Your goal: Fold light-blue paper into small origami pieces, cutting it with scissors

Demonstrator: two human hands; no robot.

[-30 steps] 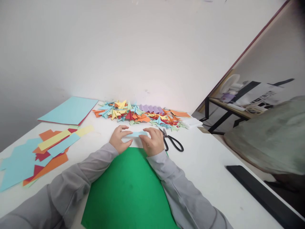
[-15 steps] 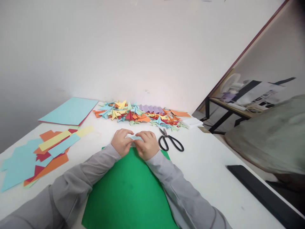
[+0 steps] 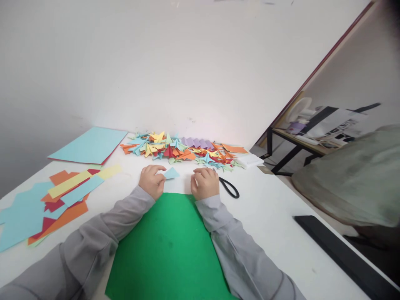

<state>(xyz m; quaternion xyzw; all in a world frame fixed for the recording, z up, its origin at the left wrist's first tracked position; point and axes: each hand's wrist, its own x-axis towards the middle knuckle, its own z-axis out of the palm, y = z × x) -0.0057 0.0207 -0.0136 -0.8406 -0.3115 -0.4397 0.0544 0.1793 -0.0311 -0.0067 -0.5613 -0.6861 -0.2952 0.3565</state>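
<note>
My left hand [image 3: 152, 181] pinches a small folded piece of light blue paper [image 3: 171, 173] between thumb and fingertips, just beyond the far edge of a green sheet [image 3: 171, 241]. A short gap to the right, my right hand [image 3: 204, 183] has its fingers curved, with a space between thumb and index finger and nothing visible in it. Black-handled scissors [image 3: 230, 188] lie beside that hand, which covers part of them.
Many small folded paper planes [image 3: 178, 146] are heaped along the wall. Coloured paper strips and sheets [image 3: 68, 196] lie at left, near a light blue sheet [image 3: 90, 143]. A black bar [image 3: 337, 250] rests by the right edge. Someone's clothed body [image 3: 350, 179] is at right.
My hands have moved apart. The right hand has let go of the blue paper and shifted right over part of the scissors; the left keeps the paper, slightly further left.
</note>
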